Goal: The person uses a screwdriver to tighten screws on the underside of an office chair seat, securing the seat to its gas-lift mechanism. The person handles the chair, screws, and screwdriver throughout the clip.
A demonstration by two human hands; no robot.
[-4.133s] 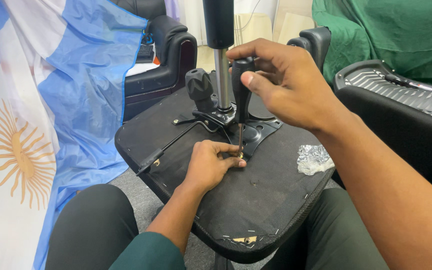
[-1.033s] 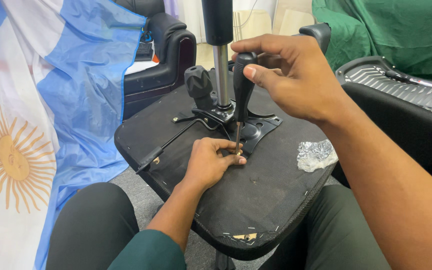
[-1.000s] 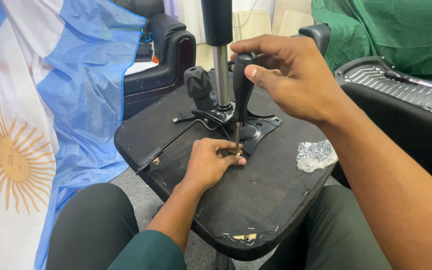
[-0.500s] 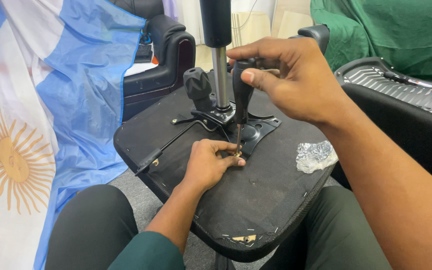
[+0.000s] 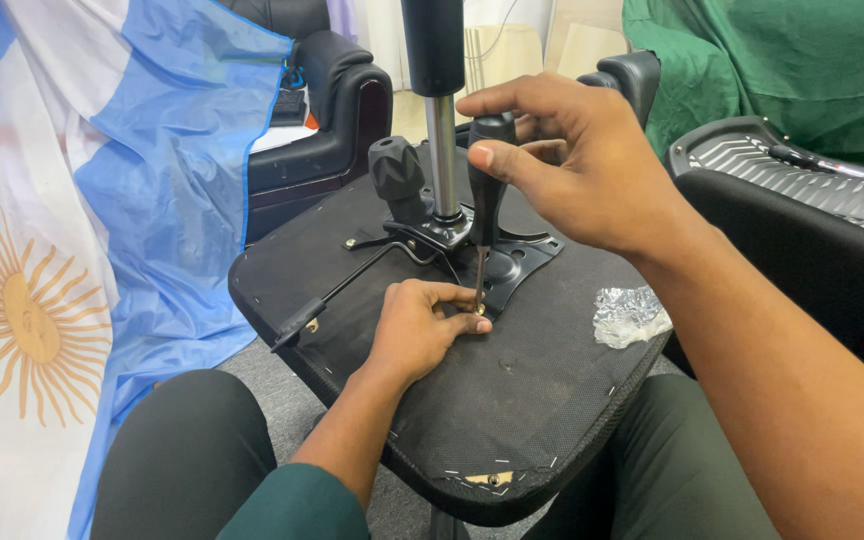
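Black seat underside, black screwdriver handle, crinkled silver foil, light-blue-and-white flag bearing a golden sun, green cloth.

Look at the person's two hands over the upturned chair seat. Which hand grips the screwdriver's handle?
The right hand, raised above the seat, grips the black handle of the screwdriver. The left hand rests on the seat, fingers steadying the tip.
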